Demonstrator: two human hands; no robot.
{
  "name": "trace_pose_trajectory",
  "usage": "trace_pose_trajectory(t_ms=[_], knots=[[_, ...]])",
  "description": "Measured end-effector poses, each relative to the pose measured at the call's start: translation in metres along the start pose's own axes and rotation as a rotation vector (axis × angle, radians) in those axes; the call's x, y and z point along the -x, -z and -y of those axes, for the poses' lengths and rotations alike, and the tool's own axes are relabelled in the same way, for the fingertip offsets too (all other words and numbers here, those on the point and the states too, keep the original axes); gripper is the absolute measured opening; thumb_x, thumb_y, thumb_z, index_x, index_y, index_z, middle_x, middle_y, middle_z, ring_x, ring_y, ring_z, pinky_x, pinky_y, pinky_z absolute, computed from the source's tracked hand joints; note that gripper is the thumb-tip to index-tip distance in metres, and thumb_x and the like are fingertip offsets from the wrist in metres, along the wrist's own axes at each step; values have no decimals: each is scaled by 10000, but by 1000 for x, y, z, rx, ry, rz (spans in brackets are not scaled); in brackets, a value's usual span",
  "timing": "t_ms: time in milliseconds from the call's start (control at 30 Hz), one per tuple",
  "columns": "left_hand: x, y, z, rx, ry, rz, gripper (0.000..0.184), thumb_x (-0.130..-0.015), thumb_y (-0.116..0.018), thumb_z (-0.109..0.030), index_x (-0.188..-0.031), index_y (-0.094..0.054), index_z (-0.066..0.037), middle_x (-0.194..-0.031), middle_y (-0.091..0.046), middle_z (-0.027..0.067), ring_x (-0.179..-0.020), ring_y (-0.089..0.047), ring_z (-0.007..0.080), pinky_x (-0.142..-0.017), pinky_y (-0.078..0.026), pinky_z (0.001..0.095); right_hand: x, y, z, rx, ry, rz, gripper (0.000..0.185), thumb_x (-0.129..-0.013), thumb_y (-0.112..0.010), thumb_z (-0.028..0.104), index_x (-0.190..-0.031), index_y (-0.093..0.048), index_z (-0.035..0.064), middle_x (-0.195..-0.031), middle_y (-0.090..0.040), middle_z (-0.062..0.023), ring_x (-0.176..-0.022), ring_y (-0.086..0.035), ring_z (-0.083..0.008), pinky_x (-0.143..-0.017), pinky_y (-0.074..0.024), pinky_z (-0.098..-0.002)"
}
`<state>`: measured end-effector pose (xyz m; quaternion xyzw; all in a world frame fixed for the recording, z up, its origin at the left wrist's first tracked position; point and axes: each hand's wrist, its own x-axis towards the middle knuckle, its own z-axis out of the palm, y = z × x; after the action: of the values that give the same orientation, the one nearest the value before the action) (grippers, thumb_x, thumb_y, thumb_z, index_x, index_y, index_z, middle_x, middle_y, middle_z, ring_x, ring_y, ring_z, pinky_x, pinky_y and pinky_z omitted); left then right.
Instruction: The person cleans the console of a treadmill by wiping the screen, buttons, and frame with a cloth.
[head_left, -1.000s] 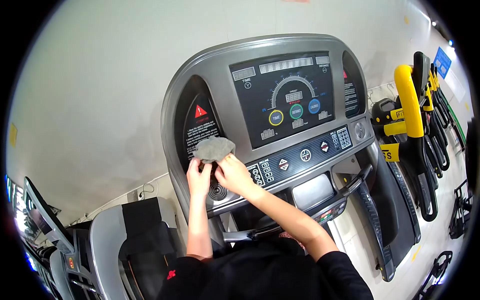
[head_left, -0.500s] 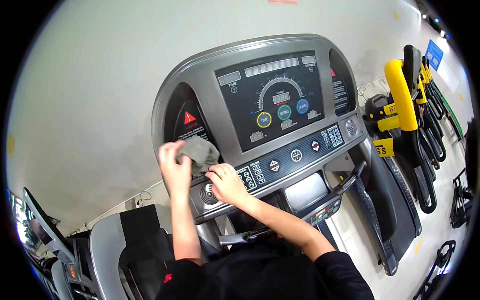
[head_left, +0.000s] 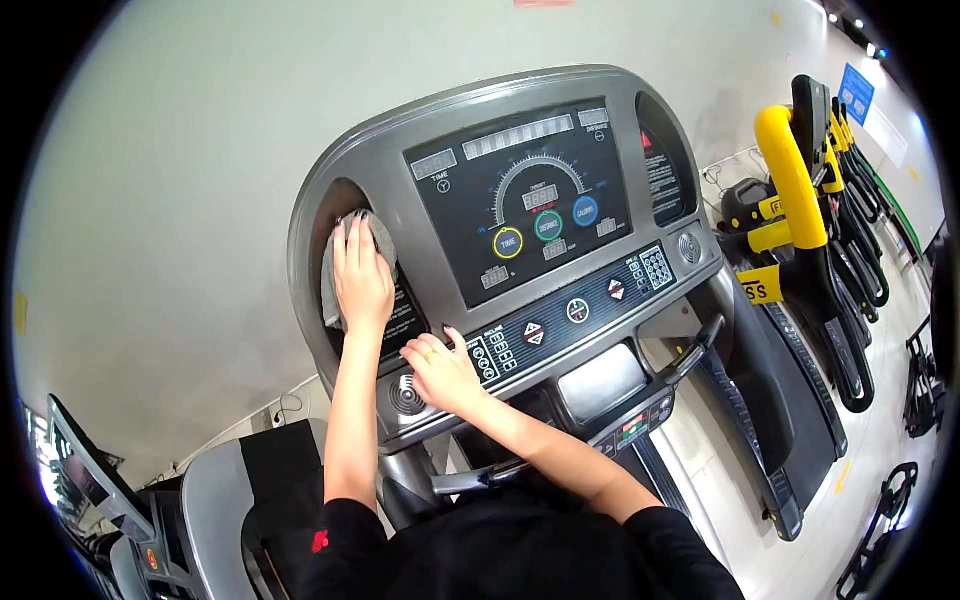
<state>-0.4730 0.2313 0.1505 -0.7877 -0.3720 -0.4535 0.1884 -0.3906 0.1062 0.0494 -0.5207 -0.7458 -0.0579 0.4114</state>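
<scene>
A grey cloth [head_left: 378, 235] lies against the back of the left recess of a treadmill console [head_left: 440, 300]. My left hand [head_left: 362, 275] holds it there, its fingers extended upward over the cloth and pressing it to the surface. Part of a printed warning label [head_left: 405, 318] shows below the cloth; the rest is covered. My right hand [head_left: 447, 372], with a ring on one finger, rests on the console's lower left ledge beside a round speaker grille [head_left: 407, 395]. Its thumb stands apart from the loosely bent fingers, and nothing is in it.
The display panel [head_left: 520, 200] and button strip [head_left: 575, 310] lie right of my hands. A handrail [head_left: 460, 483] crosses below. Yellow-and-black gym machines [head_left: 790, 180] stand at the right, a grey machine [head_left: 215, 490] at the lower left. Behind the console is a pale wall [head_left: 200, 180].
My left hand has moved up into the recess and now presses the cloth flat; before, the cloth was bunched lower, near both hands. My right hand has come away from the cloth and stays at the ledge.
</scene>
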Motion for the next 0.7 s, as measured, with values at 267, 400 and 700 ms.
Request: trace_pose_trajectory(t_ms=[267,400,700], knots=[[26,24,5,-22,-75,42,365,-730,-665,-48,-1091,-645,-103,-1022,-554,88,-947,-526,292,-796,-472,389,-1,3,1,31,1,43,403,-703,-650,165,-1091,-584,81,-1101,-573,-36,-1123,-497,-190,-1020,-269,-505],[-1,30,7,26,-155,-187,284,-713,-652,21,-978,-675,-80,-899,-587,66,-816,-573,248,-684,-496,350,-4,5,7,33,-43,54,391,-701,-653,157,-1077,-585,75,-1084,-575,-40,-1099,-507,-186,-1015,-258,-537],[-44,12,-3,-140,-94,-147,395,-753,-587,-35,-1146,-602,-62,-1226,-498,133,-1130,-444,347,-950,-407,432,-8,12,10,2,-95,80,386,-679,-667,128,-1055,-595,79,-1048,-588,-28,-1075,-524,-179,-997,-275,-559]])
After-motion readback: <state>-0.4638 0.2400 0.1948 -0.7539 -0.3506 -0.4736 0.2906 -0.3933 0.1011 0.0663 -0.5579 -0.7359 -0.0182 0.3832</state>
